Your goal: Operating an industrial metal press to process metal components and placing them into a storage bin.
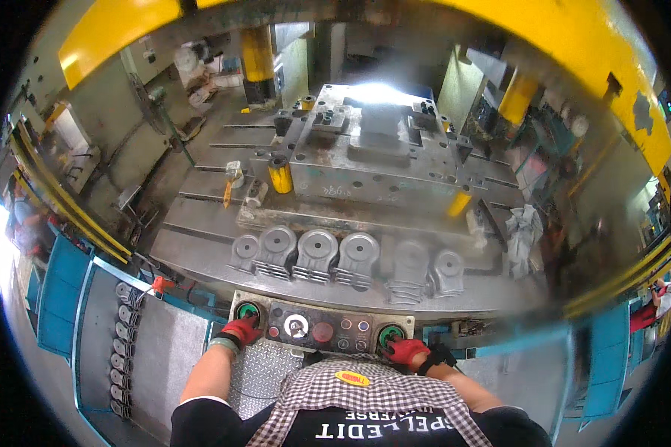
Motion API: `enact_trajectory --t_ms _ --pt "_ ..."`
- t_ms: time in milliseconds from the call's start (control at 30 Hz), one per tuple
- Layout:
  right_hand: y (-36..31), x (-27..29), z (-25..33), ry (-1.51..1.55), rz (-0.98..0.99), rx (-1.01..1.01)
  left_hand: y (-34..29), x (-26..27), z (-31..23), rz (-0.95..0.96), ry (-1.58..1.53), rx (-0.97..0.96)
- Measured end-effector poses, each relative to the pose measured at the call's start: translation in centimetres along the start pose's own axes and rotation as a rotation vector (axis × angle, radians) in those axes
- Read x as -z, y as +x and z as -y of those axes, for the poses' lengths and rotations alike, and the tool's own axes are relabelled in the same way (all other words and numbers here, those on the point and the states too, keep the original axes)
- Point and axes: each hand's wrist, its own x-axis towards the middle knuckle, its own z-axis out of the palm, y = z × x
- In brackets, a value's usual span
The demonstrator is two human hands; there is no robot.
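Observation:
A control panel [322, 332] with buttons and a dial lies in front of my body. My left hand [242, 330], in a red glove with dark fingertips, reaches onto the round green button [241, 308] at its left end. On the matching green button [386, 334] at the right end rests my right hand [408, 349], gloved alike. Both hands have their fingers stretched forward and hold nothing. Beyond the panel, several stacks of grey stamped metal parts [317, 253], each with a round head and a hole, stand along the edge of the press bed [201, 240].
A large steel die [380, 179] with yellow posts sits on the bed under a yellow press frame [119, 37]. A brush [227, 195] lies left of it, a grey rag [524, 235] right. More stamped parts [119, 361] line the left blue-framed table. Someone in red stands far right.

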Motion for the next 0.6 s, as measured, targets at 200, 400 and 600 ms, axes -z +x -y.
enact_trajectory --t_ms 200,400,600 --pt "-0.5 0.4 0.3 -0.020 -0.034 0.013 0.9 -0.5 0.4 0.004 0.033 -0.006" --pt "-1.2 0.8 0.6 0.002 -0.035 0.013 1.1 -0.9 0.9 -0.012 -0.001 -0.020" --pt "-1.4 0.8 1.1 0.014 -0.080 0.013 0.5 -1.2 1.2 -0.074 -0.009 -0.031"
